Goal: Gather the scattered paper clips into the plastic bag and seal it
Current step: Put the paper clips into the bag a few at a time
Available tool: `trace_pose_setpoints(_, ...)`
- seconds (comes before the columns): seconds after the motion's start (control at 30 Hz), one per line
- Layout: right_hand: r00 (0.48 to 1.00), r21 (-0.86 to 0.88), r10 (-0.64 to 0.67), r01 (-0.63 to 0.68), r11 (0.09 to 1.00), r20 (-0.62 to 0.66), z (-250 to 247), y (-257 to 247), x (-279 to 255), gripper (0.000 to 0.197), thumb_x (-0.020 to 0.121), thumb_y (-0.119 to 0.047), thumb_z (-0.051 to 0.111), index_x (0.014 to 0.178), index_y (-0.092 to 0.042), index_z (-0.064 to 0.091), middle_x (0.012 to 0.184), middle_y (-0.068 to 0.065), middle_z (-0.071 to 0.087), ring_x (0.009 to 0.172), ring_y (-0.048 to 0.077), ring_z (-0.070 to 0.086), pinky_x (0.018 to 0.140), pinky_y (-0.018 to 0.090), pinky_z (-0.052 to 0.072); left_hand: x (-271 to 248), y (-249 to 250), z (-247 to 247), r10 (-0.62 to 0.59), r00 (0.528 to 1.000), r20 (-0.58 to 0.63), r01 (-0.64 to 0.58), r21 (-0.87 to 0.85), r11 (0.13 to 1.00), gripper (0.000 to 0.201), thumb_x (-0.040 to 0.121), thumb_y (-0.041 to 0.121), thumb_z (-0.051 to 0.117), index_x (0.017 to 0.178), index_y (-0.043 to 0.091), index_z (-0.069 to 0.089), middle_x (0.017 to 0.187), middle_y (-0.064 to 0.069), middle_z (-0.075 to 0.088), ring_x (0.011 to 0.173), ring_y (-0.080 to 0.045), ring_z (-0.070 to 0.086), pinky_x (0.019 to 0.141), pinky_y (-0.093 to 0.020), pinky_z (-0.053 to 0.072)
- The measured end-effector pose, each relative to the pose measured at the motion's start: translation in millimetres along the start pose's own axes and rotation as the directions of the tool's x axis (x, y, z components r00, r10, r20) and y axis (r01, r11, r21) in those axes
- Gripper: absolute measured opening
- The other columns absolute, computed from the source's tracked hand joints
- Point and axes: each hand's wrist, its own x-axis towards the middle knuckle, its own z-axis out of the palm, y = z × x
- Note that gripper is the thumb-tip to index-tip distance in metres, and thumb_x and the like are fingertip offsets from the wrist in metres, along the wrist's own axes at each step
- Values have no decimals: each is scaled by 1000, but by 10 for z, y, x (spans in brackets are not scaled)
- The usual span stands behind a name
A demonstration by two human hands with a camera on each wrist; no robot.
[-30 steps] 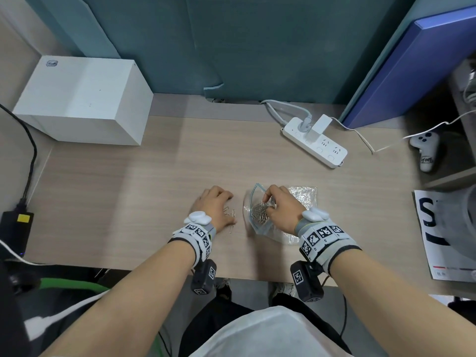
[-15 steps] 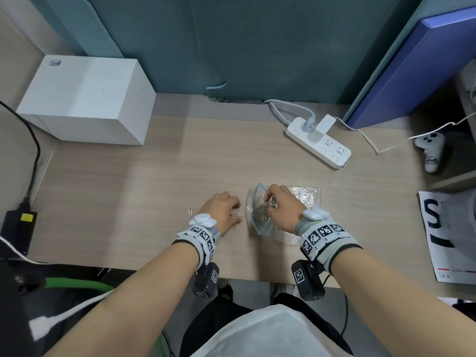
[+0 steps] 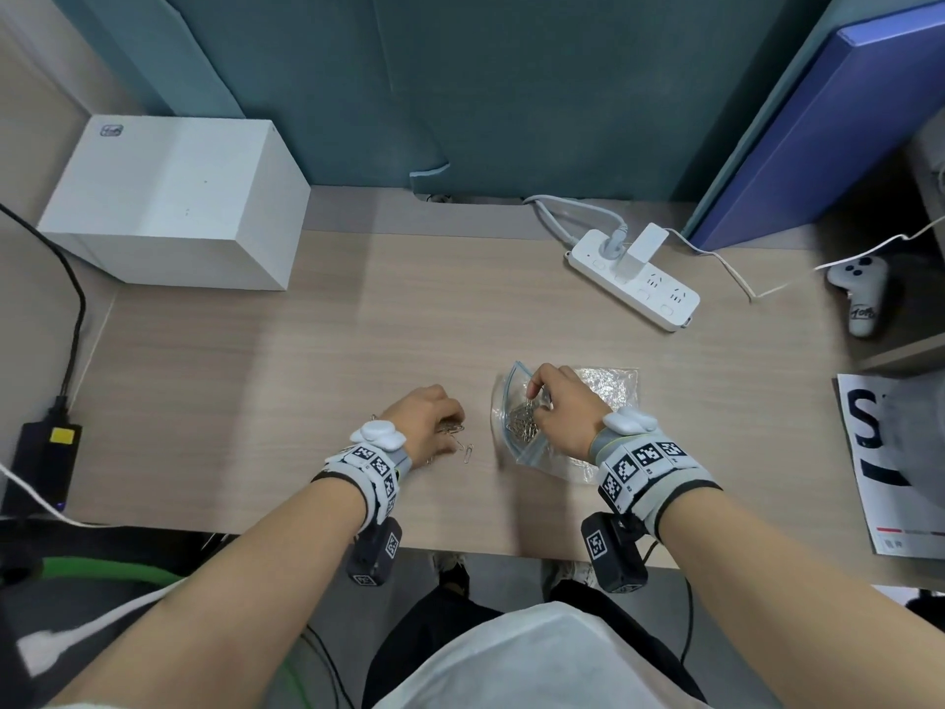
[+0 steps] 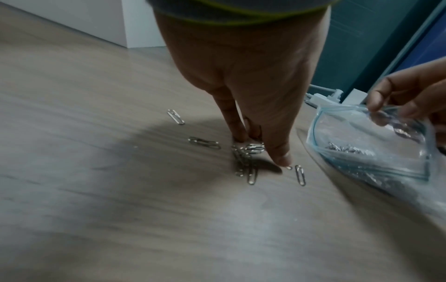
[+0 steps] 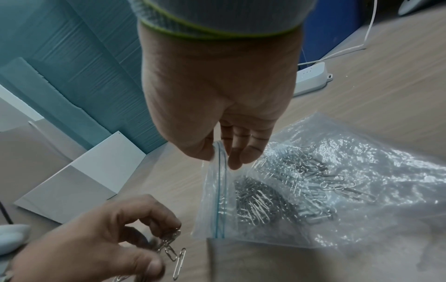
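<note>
A clear zip plastic bag point(image 3: 611, 383) lies on the wooden table point(image 3: 255, 401) with a heap of silver paper clips point(image 3: 521, 427) inside. My right hand point(image 3: 534, 394) pinches the upper lip of the bag's mouth point(image 5: 218, 152) and holds it lifted open toward the left. Just to the bag's left, my left hand point(image 3: 455, 427) has its fingers curled down on a small cluster of clips point(image 4: 243, 160), pinching some of them point(image 5: 169, 242). A few loose clips point(image 4: 204, 142) lie flat around the fingertips, one point(image 3: 466, 451) between the hand and the bag.
At the back left stands a white box point(image 3: 174, 202). A power strip point(image 3: 634, 278) with cables lies behind the bag. A white controller point(image 3: 861, 294) and a printed sheet point(image 3: 890, 468) are at the right, a black adapter point(image 3: 46, 452) at the left edge.
My left hand has curled tighter and drawn the loose clips together under its fingertips. My right hand has kept its hold on the bag's lip, with the mouth still open.
</note>
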Motion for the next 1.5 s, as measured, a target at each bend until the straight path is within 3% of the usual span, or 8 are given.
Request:
trace_pose_setpoints(0.1,1000,4,-1,1,1000,11,12,-22,7,19,90,-13,58,103,-26,54,105,-3,49,88,25,60,81,41,52,-104,1,15,0,1000,13,-1,68,998,44,75,38,82,115,32,65,112,10,56,107,-10,50,81,-30,47)
trace_pose_setpoints(0.37,1000,16,0,0,1000,17,19,-33,-6,17,91,-14,56,104,-24,55,105,-1,49,86,24,58,76,37,49,-23,208,175,5,998,-63,4,148,989,9,90,33,67,96,27,66,101,8,62,92,-21,61,72,-33,51)
trace_pose_setpoints(0.6,1000,15,-15,15,1000,11,25,-31,-20,18,90,-13,56,102,-26,55,105,-3,49,87,21,57,73,34,44,12,201,203,38,998,-58,-24,216,976,7,93,24,56,98,21,59,99,-2,60,81,-30,60,66,-38,53)
trace_pose_setpoints(0.77,1000,10,-10,10,1000,10,5,-51,-44,19,89,-13,56,102,-27,55,103,-3,49,88,23,58,79,38,49,62,320,111,-103,981,-163,94,-57,994,8,84,18,66,87,25,67,86,6,63,79,-19,62,70,-30,52)
trace_pose_setpoints(0.93,1000,3,-10,10,1000,7,20,-57,-47,21,88,-11,58,103,-25,55,104,-2,50,89,23,57,80,39,48,147,739,50,-61,993,-99,9,-457,890,17,75,15,83,88,22,75,76,12,68,65,-1,61,68,-16,49)
trace_pose_setpoints(1.17,1000,14,-7,7,1000,-4,21,-38,-64,18,89,-13,56,101,-27,54,104,-2,49,85,23,58,76,37,50,13,307,99,-72,997,4,72,5,997,34,69,35,83,92,31,58,93,10,55,87,-15,53,74,-33,50)
trace_pose_setpoints(1.37,1000,0,-14,14,1000,22,69,-40,-52,18,91,-13,56,102,-27,54,105,-2,49,83,22,58,67,33,39,116,228,29,-24,999,-25,26,84,996,28,82,4,70,89,30,64,89,12,59,81,-14,59,66,-25,41)
trace_pose_setpoints(1.5,1000,-1,-9,9,1000,25,73,-25,-56,19,90,-12,57,102,-27,54,104,-3,49,81,20,57,67,34,40,74,49,-120,-76,992,-101,87,105,991,30,81,1,63,87,31,64,86,15,58,76,-13,56,63,-25,38)
